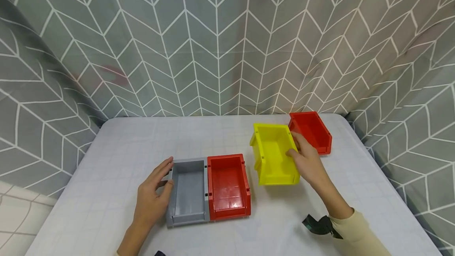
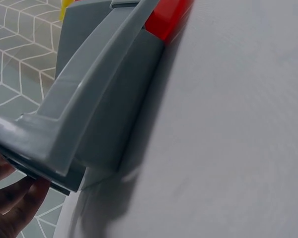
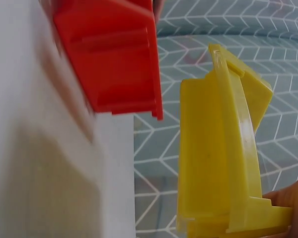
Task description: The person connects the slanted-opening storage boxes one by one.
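A grey storage bin [image 1: 190, 189] and a red storage bin [image 1: 229, 185] sit side by side on the table, their walls touching. My left hand [image 1: 153, 198] is at the grey bin's left side, fingertips and thumb resting against its edge. In the left wrist view, fingers [image 2: 22, 198] touch the grey bin [image 2: 109, 99] near its lower corner. My right hand [image 1: 307, 159] grips the right wall of a yellow storage bin [image 1: 275, 153], thumb inside. The right wrist view shows the yellow bin [image 3: 208, 153] raised off the table.
A second red bin [image 1: 311, 129] stands at the table's back right, behind my right hand. The white-covered table [image 1: 142, 137] ends at a patterned grey curtain [image 1: 217, 50]. A black strap [image 1: 320, 224] hangs at my right wrist.
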Action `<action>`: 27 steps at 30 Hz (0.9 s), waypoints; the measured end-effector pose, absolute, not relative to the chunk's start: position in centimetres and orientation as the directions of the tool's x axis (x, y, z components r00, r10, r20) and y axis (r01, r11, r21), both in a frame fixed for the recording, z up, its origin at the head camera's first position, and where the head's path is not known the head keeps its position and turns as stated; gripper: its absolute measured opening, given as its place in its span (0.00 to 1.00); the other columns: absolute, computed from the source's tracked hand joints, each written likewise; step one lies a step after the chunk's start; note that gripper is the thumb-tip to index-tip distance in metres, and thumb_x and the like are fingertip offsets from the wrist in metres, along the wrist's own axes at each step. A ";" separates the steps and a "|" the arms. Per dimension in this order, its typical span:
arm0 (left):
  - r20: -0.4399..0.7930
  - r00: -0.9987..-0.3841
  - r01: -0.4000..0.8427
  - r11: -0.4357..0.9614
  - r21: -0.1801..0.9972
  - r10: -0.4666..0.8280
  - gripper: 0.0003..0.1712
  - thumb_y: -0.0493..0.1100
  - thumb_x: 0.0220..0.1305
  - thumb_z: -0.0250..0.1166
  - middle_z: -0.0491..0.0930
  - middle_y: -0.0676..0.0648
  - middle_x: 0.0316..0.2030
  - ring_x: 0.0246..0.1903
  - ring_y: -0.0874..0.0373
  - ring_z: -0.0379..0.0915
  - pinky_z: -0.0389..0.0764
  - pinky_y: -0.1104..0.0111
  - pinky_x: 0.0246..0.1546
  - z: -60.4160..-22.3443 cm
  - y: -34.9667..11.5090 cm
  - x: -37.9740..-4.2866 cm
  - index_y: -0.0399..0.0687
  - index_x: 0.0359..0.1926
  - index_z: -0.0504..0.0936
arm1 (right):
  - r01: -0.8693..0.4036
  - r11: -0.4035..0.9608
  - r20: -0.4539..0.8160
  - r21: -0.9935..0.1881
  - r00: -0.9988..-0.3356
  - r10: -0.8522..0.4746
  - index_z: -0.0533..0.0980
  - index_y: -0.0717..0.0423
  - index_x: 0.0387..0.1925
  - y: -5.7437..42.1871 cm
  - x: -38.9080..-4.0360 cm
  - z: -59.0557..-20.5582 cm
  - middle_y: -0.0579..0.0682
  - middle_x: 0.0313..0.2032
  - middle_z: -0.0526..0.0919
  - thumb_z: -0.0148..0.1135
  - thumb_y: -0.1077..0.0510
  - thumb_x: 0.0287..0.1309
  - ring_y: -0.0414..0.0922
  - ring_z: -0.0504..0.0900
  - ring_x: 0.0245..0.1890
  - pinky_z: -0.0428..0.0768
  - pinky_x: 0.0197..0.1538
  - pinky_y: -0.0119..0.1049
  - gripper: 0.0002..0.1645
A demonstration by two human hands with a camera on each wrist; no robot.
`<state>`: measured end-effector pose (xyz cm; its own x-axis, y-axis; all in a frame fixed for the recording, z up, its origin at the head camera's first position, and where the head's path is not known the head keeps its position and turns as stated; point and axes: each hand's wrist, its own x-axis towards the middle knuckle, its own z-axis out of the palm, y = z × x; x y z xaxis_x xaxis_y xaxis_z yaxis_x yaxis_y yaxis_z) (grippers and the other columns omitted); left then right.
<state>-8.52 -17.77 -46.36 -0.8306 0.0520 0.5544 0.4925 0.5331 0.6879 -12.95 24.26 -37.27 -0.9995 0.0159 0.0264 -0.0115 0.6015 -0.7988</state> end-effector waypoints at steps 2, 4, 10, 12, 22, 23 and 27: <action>0.553 -0.832 0.492 0.531 0.690 0.052 0.34 0.20 0.60 0.61 0.75 0.41 0.68 0.65 0.49 0.73 0.80 0.80 0.47 -46.3 -17.8 -8.6 0.36 0.68 0.78 | -0.025 0.601 0.037 -0.799 -0.999 0.008 0.58 0.62 0.78 24.0 -12.5 -37.3 0.65 0.67 0.72 0.55 0.63 0.70 0.61 0.76 0.59 0.77 0.63 0.59 0.37; 0.547 -0.836 0.486 0.533 0.693 0.051 0.34 0.20 0.60 0.61 0.75 0.42 0.68 0.64 0.49 0.74 0.81 0.79 0.47 -46.3 -17.8 -8.6 0.36 0.68 0.77 | -0.037 0.608 0.048 -0.793 -0.999 0.001 0.59 0.63 0.77 23.8 -12.0 -37.3 0.65 0.63 0.75 0.55 0.63 0.70 0.60 0.78 0.55 0.78 0.62 0.59 0.37; 0.540 -0.840 0.475 0.552 0.686 0.053 0.32 0.22 0.61 0.62 0.74 0.43 0.69 0.58 0.48 0.79 0.80 0.80 0.46 -46.0 -17.8 -8.5 0.35 0.68 0.77 | -0.079 0.643 0.086 -0.762 -0.996 -0.020 0.60 0.63 0.76 23.2 -10.7 -37.7 0.64 0.58 0.79 0.57 0.64 0.69 0.56 0.81 0.49 0.82 0.58 0.56 0.37; 0.543 -0.838 0.475 0.557 0.681 0.052 0.32 0.22 0.61 0.62 0.75 0.43 0.69 0.58 0.47 0.79 0.80 0.80 0.46 -46.0 -17.9 -8.5 0.35 0.68 0.78 | -0.081 0.646 0.089 -0.759 -0.996 -0.020 0.60 0.62 0.76 23.1 -10.4 -37.9 0.63 0.58 0.79 0.57 0.63 0.69 0.55 0.81 0.48 0.83 0.56 0.56 0.37; 0.545 -0.837 0.474 0.567 0.674 0.052 0.32 0.23 0.61 0.62 0.75 0.44 0.69 0.58 0.48 0.79 0.80 0.80 0.46 -46.0 -18.1 -8.5 0.37 0.68 0.78 | -0.083 0.662 0.085 -0.745 -0.996 -0.029 0.61 0.60 0.76 22.6 -9.5 -38.5 0.61 0.59 0.79 0.57 0.64 0.68 0.54 0.80 0.48 0.83 0.57 0.56 0.37; 0.546 -0.837 0.474 0.567 0.674 0.051 0.32 0.23 0.61 0.62 0.75 0.44 0.69 0.58 0.48 0.79 0.80 0.80 0.46 -46.0 -18.1 -8.5 0.37 0.68 0.78 | -0.083 0.662 0.084 -0.745 -0.996 -0.030 0.61 0.59 0.76 22.5 -9.4 -38.5 0.61 0.60 0.79 0.58 0.64 0.68 0.54 0.80 0.48 0.83 0.57 0.56 0.37; 0.548 -0.835 0.476 0.570 0.670 0.053 0.33 0.23 0.61 0.62 0.74 0.46 0.69 0.57 0.48 0.79 0.80 0.80 0.46 -46.1 -18.1 -8.5 0.37 0.68 0.78 | -0.078 0.666 0.079 -0.742 -0.996 -0.030 0.60 0.58 0.76 22.3 -9.2 -38.7 0.61 0.61 0.79 0.58 0.64 0.67 0.54 0.81 0.50 0.82 0.57 0.56 0.38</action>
<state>-8.51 -18.06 -46.10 -0.8349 0.0530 0.5479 0.4759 0.5697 0.6701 -9.20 22.26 -38.68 -0.9965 -0.0298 0.0786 -0.0784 0.6655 -0.7423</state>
